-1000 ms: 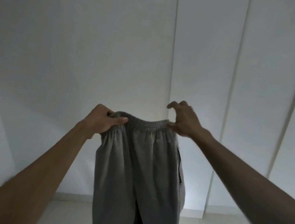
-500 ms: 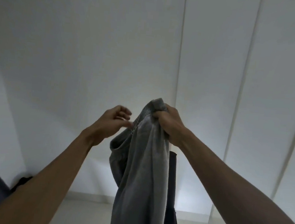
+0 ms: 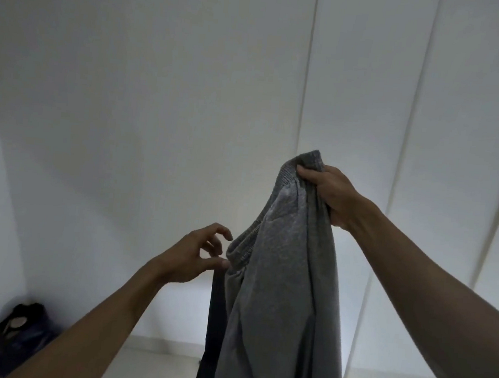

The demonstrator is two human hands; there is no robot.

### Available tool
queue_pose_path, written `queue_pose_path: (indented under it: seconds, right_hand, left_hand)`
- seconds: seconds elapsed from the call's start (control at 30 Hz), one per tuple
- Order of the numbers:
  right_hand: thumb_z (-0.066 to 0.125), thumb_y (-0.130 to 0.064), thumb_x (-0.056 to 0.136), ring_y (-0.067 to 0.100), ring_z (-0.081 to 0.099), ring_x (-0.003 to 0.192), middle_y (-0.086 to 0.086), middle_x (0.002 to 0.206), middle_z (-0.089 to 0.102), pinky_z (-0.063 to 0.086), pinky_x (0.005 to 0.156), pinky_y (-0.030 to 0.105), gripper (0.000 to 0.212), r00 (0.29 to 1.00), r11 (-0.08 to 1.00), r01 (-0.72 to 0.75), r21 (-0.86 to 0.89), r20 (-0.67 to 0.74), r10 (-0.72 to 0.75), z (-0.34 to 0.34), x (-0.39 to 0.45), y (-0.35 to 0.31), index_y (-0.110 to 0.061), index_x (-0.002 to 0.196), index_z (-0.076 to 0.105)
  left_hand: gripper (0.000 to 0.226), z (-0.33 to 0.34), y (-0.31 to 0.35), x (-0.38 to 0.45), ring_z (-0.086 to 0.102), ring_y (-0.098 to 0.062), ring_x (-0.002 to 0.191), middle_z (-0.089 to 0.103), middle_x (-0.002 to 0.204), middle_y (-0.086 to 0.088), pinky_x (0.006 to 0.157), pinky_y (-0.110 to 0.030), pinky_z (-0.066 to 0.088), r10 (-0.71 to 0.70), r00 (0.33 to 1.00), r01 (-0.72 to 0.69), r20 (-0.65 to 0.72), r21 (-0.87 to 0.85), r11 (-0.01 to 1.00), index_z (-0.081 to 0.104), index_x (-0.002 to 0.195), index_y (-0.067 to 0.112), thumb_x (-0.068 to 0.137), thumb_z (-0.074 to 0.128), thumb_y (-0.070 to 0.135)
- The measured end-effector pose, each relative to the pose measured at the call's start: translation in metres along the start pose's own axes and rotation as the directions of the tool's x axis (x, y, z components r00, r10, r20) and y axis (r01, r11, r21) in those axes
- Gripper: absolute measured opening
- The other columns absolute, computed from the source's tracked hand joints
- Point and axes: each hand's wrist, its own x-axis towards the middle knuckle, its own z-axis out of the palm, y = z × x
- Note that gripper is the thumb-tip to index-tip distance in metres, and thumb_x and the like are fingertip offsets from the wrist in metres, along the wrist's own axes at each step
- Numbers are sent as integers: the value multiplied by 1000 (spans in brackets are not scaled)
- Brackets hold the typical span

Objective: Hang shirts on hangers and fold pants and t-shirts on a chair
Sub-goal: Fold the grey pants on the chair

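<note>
Head view: right hand [image 3: 333,196] is gripping the waistband of the grey pants [image 3: 281,297], while left hand [image 3: 197,253], loosely open, is touching them.

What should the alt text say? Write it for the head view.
The right hand grips the waistband of grey sweatpants, holding them up before a white wall. The left hand, fingers loosely curled, touches the lower waistband edge.

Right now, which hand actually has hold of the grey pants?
The right hand, raised high, grips the pants at the waistband. The left hand, lower, only touches their edge with loose fingers.
</note>
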Motion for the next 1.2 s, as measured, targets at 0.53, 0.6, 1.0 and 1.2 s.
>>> queue_pose_path:
  seconds: [0.53, 0.6, 1.0, 1.2]
  right_hand:
    - [50, -11, 101, 21, 70, 82, 10, 96, 71, 60, 72, 32, 28, 983, 989, 77, 124, 156, -96, -57, -26, -37, -5, 127, 61]
    - [50, -10, 101, 21, 70, 82, 9, 96, 70, 59, 72, 31, 30, 976, 987, 89, 137, 183, -114, -61, -28, -40, -6, 128, 60]
    - [54, -2, 99, 19, 63, 93, 7, 110, 62, 57, 81, 33, 26, 978, 949, 162, -270, 172, -118, -103, -28, -50, -19, 116, 64]
    - [73, -12, 89, 9, 62, 86, -7, 94, 67, 48, 64, 18, 21, 992, 495, 115, -861, 125, -13, -126, -30, -24, -32, 93, 70]
  left_hand:
    - [47, 45, 49, 71, 55, -9, 104, 49, 123, 7, 75, -22, 52, 194, 981, -194, -22, 23, 981, 47, 124, 36, 87, 74, 26]
    - [57, 50, 53, 78, 55, -11, 102, 47, 123, 4, 75, -21, 50, 168, 986, -167, -21, 40, 985, 40, 128, 39, 86, 76, 26]
    - [12, 44, 53, 82, 63, -7, 66, 68, 73, 2, 64, -27, 53, 1, 998, 3, 65, -62, 998, 73, 78, 7, 86, 75, 17]
    - [8, -26, 64, 60, 62, -15, 57, 72, 66, -5, 52, -26, 53, -52, 982, 10, -179, -229, 973, 78, 76, -1, 72, 84, 2]
